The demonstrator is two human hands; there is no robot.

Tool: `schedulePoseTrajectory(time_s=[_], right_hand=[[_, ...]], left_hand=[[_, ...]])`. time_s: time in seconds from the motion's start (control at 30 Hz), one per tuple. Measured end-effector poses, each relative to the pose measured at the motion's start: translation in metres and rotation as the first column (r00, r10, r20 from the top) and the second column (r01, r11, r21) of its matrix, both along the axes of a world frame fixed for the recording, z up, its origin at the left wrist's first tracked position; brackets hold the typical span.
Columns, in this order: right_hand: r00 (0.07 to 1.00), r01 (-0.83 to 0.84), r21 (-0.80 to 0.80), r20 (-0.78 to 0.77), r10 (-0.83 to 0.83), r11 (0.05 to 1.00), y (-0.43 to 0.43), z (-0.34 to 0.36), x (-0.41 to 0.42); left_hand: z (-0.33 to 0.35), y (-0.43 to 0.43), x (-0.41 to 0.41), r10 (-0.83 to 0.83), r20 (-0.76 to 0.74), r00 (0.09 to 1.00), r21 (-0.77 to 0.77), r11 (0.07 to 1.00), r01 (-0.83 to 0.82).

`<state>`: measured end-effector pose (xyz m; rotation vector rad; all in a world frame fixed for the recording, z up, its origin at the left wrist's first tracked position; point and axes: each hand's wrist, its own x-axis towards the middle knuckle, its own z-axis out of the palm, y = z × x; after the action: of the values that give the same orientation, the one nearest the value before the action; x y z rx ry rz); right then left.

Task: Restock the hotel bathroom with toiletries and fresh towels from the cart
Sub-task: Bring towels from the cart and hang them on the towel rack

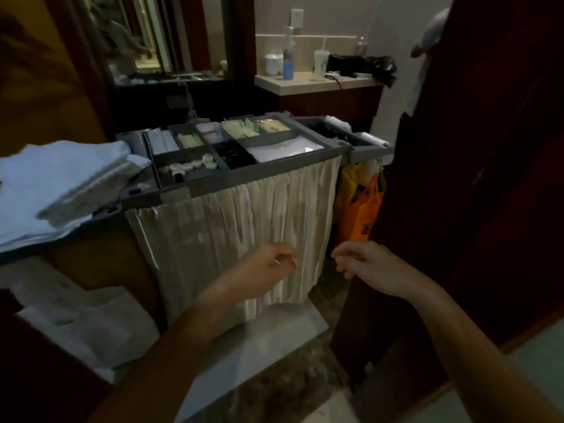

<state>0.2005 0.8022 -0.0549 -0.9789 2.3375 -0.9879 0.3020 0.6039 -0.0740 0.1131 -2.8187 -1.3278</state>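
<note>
1. Left hand (268, 264): hovers near centre, in front of the curtain (229, 227); fingers curled. Cannot tell whether pinching the fabric or just held before it.
2. Right hand (363, 264): hovers just right of the curtain's edge, apart from the left hand; fingers loosely curled, grasps nothing.
3. Cart (274, 167): stands straight ahead, beyond both hands; grey top tray split into compartments, pale pleated curtain hanging from the near rim.
4. Toiletries in the tray: small round white tubs (195, 164) in the near-left compartment, dark items (233, 154) just right of them, green packets (241, 128) farther back, flat white packs (283, 149) at right.
5. Towels (61, 178): folded, white, stacked at left, overlapping the cart's left end.
6. Orange bag (363, 209): hangs at the cart's right end, yellow bag (348, 181) just beside it on the left.
7. Counter (305, 79): far side, behind the cart; carries a blue bottle (287, 67) and a lidded cup (319, 62) with straw.
8. Dark door (488, 148): fills the right side, near the right hand.
9. White bags (91, 315): near left, below the towels; blurred.
</note>
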Motion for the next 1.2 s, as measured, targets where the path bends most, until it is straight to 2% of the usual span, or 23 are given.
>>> schedulePoseTrajectory(time_s=[0.13, 0.23, 0.47, 0.6, 0.83, 0.97, 1.07, 1.2], right_hand=[[0.996, -0.081, -0.013, -0.036, 0.081, 0.997, -0.049, -0.002, -0.055], [0.977, -0.207, -0.022, -0.066, 0.205, 0.978, -0.091, -0.003, -0.097], [0.878, -0.470, -0.015, -0.104, 0.466, 0.882, -0.186, 0.004, -0.177], [0.807, -0.585, -0.007, -0.107, 0.581, 0.811, -0.238, 0.010, -0.197], [0.713, -0.699, -0.004, -0.075, 0.697, 0.715, -0.330, 0.011, -0.195], [0.671, -0.739, 0.025, -0.072, 0.738, 0.673, -0.381, 0.012, -0.193], [0.691, -0.721, 0.017, -0.066, 0.720, 0.693, -0.420, 0.011, -0.195], [0.674, -0.737, 0.000, -0.081, 0.735, 0.676, -0.479, 0.012, -0.194]], left_hand=[[0.006, -0.032, -0.027, 0.060, 0.006, 0.998, -0.085, 0.995, -0.059], [0.010, -0.059, -0.045, 0.203, 0.029, 0.979, -0.130, 0.972, -0.198], [0.022, -0.114, -0.073, 0.504, 0.022, 0.864, -0.163, 0.854, -0.494], [0.022, -0.136, -0.075, 0.634, -0.039, 0.773, -0.128, 0.764, -0.633], [0.030, -0.183, -0.060, 0.821, -0.075, 0.567, -0.053, 0.564, -0.824], [0.043, -0.241, -0.047, 0.875, -0.095, 0.474, -0.083, 0.467, -0.880], [0.047, -0.295, -0.042, 0.891, -0.105, 0.441, -0.158, 0.423, -0.892], [0.047, -0.359, -0.044, 0.895, -0.106, 0.433, -0.176, 0.412, -0.894]])
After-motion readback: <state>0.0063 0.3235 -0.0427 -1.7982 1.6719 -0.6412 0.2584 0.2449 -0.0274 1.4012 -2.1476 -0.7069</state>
